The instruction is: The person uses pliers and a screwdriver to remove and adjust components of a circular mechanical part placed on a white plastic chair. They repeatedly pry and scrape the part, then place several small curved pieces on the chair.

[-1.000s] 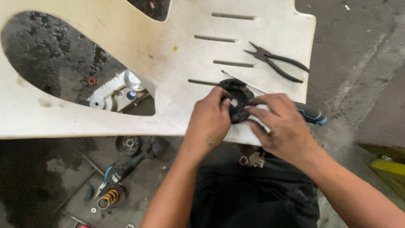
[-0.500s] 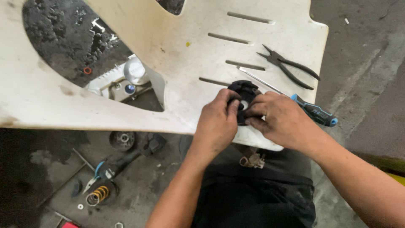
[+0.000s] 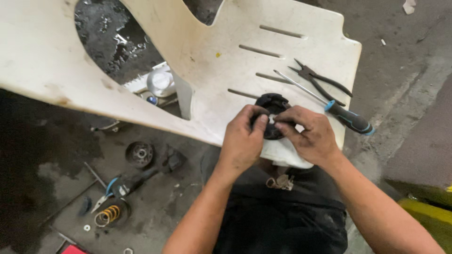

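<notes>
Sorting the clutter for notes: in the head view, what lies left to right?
Yellow spring → round black wheel → left hand → right hand → screwdriver handle

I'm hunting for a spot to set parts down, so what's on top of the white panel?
On the white panel lie pliers and a screwdriver. Both hands, left and right, grip a black round part; its middle is covered.
</notes>
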